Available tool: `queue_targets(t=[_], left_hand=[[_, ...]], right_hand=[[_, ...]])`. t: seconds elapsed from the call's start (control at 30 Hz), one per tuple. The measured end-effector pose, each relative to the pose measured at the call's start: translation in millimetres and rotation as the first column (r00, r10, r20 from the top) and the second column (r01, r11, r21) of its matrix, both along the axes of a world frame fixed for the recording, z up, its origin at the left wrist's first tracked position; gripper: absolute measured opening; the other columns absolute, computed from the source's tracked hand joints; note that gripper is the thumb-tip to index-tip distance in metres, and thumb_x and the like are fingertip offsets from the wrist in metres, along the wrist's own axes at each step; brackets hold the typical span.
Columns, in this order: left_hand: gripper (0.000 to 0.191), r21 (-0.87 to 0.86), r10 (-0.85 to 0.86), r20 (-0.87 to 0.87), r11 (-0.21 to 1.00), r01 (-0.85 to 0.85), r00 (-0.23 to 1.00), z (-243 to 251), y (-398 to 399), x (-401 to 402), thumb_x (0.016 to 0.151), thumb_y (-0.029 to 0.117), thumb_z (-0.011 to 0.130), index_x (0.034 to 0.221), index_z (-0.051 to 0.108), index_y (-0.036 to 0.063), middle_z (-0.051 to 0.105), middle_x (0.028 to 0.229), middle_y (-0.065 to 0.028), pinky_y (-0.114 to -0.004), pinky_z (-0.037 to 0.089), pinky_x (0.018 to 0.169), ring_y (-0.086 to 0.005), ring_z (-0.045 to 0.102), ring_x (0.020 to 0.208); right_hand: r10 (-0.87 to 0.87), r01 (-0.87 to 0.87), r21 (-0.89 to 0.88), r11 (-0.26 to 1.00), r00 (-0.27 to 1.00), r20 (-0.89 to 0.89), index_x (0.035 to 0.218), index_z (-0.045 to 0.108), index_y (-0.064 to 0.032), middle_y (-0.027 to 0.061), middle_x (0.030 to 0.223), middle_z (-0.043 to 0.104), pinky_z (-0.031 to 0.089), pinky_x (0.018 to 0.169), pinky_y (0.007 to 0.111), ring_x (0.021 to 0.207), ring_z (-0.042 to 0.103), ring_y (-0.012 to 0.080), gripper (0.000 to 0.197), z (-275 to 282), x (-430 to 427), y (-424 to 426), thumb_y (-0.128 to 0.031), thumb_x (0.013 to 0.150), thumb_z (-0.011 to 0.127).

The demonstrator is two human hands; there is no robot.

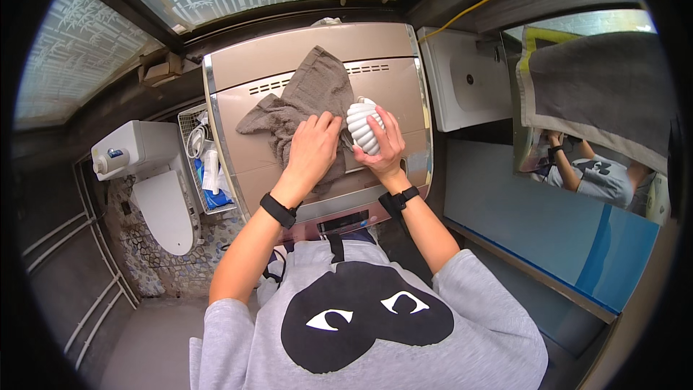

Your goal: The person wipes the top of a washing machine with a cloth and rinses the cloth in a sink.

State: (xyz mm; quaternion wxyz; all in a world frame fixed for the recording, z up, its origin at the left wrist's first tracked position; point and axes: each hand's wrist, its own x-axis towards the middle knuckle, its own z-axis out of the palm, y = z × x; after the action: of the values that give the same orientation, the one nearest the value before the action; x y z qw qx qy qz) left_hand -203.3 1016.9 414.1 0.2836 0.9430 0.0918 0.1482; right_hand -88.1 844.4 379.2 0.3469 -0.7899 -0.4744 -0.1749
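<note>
My right hand grips a white ribbed object shaped like a scallop shell, its fingers wrapped over the right side. Just left of it, my left hand bends its fingers onto a grey-brown terry towel, with the cloth bunched under the palm. The fingertips come close to the shell; whether cloth touches it is hard to see. Both lie over the beige lid of a top-loading washing machine. The shell's underside is hidden.
A wire basket with cables and packets stands left of the machine, beside a white toilet with a bottle on its tank. At right are a white washbasin, a blue-grey panel and a mirror with a hanging grey towel.
</note>
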Motion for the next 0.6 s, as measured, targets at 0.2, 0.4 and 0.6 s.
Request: queue_targets(t=[0.2, 0.4, 0.6], left_hand=[[0.029, -0.016, -0.076, 0.045, 0.997, 0.077, 0.996, -11, 25, 29, 0.090, 0.007, 0.060, 0.118, 0.066, 0.0025, 0.061, 0.104, -0.0076, -0.039, 0.051, 0.081, -0.0276, 0.060, 0.091], [0.026, -0.128, -0.194, 0.048, 0.972, 0.199, 0.980, -8, 39, 46, 0.090, 0.007, 0.060, 0.114, 0.068, 0.0037, 0.064, 0.104, -0.0068, -0.040, 0.051, 0.082, -0.0290, 0.062, 0.092], [0.032, -0.139, -0.336, 0.045, 0.931, 0.339, 0.941, -7, 54, 47, 0.086, 0.004, 0.061, 0.117, 0.068, 0.0043, 0.064, 0.102, -0.0089, -0.041, 0.051, 0.083, -0.0298, 0.061, 0.091]], right_hand=[[0.055, -0.055, -0.014, 0.998, 0.998, 0.030, 0.120, 0.064, -0.0079, 0.0225, 0.130, 0.059, 0.054, 0.092, 0.050, 0.112, 0.061, 0.0444, 0.059, -2, 3, 5, -0.042, 0.074, 0.079], [0.003, -0.003, -0.015, 1.000, 0.999, 0.035, 0.120, 0.064, -0.0092, 0.0223, 0.132, 0.056, 0.053, 0.093, 0.052, 0.116, 0.059, 0.0453, 0.059, -11, -2, 3, -0.043, 0.074, 0.080], [0.033, -0.033, -0.014, 0.999, 0.999, 0.026, 0.122, 0.063, -0.0109, 0.0213, 0.133, 0.056, 0.052, 0.095, 0.052, 0.116, 0.058, 0.0445, 0.062, -15, -3, 3, -0.043, 0.073, 0.081]])
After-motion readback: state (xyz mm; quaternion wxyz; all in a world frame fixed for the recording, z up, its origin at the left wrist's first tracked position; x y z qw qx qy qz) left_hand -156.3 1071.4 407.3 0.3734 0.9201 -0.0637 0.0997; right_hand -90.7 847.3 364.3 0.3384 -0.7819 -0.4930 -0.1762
